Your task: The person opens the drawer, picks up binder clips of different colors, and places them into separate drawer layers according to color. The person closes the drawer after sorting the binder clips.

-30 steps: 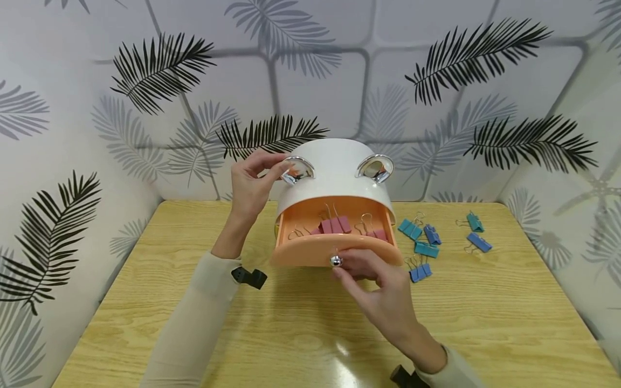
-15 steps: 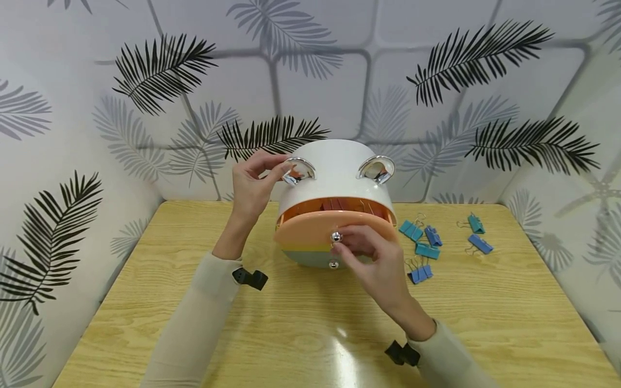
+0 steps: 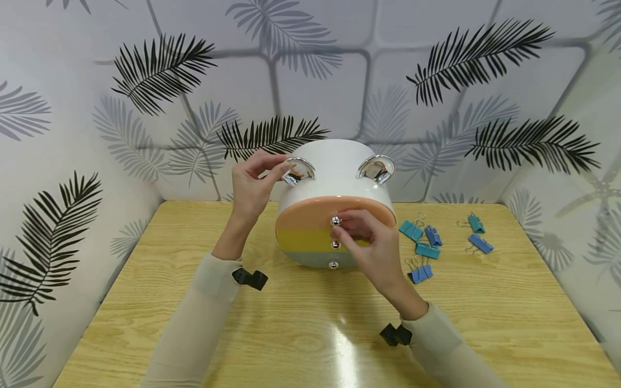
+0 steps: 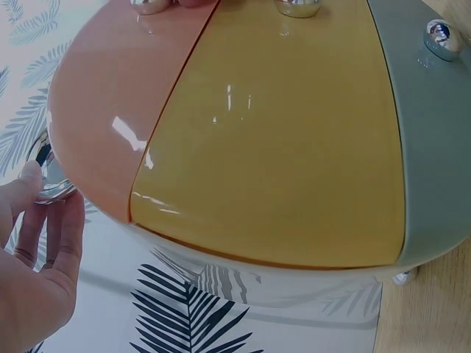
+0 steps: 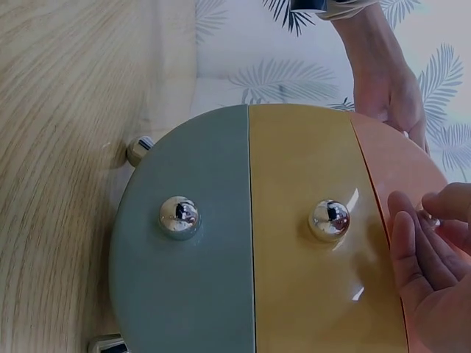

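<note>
A rounded white storage box [image 3: 335,170] with silver ear-shaped handles stands on the table. Its front has an orange top drawer [image 3: 305,213], a yellow middle drawer [image 3: 297,240] and a grey-green bottom drawer [image 3: 308,259], all flush with the body. My left hand [image 3: 253,186] pinches the left silver ear [image 4: 53,176] between thumb and fingers. With thumb and fingertips, my right hand [image 3: 378,253] pinches the round silver knob [image 3: 336,220] of the orange drawer. The pink binder clips inside that drawer are hidden.
Several teal and blue binder clips [image 3: 427,250] lie on the wooden table [image 3: 271,334] right of the box, with a blue clip [image 3: 480,243] farther right. A leaf-patterned wall [image 3: 320,97] rises behind the box.
My right hand has pushed the orange drawer in from open to fully closed, hiding its pink clips and uncovering the yellow and grey-green fronts. My left hand has stayed at the ear.
</note>
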A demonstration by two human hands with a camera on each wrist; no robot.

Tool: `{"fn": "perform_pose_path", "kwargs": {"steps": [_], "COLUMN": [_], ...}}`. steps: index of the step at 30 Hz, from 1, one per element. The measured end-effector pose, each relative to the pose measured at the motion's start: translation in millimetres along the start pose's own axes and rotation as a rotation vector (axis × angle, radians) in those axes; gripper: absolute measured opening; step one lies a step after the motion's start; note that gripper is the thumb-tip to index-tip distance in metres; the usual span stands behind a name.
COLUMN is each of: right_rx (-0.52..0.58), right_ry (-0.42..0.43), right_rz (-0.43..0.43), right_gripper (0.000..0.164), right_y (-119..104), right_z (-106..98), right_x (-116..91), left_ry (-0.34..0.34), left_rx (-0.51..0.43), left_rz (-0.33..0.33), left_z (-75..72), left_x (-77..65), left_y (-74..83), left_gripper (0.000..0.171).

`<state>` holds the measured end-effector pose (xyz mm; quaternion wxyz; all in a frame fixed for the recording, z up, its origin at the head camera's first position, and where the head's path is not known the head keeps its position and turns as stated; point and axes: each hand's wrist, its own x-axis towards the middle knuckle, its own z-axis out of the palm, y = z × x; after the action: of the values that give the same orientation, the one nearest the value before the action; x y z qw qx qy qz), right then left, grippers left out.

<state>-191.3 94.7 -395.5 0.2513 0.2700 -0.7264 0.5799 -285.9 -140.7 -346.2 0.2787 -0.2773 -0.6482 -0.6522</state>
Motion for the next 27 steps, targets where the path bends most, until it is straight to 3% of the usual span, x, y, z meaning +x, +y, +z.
{"fn": "perform_pose_path", "kwargs": {"steps": [13,17,27], "right_rx": [0.014,0.018,-0.089], "right_ry": [-0.008,-0.01,-0.03], "right_rz": [0.018,0.028,0.102], "right_gripper": [0.032,0.033,0.022], "right_y": [2.8,1.5,8.5], "right_z": [-0.9,-4.7,-9.1], "right_x": [-6.2,-15.0,-45.2], "left_ry": [0.006,0.0,0.002], "left_rx": [-0.005,0.004,0.011], "left_rz": [-0.005,-0.004,-0.004], "left_z": [0.5,1.0,0.2], "left_x": [-0.8,-1.0,-0.9], "left_y": [1.6,0.9,-1.5], "left_gripper": [0.013,0.013,0.013]}}
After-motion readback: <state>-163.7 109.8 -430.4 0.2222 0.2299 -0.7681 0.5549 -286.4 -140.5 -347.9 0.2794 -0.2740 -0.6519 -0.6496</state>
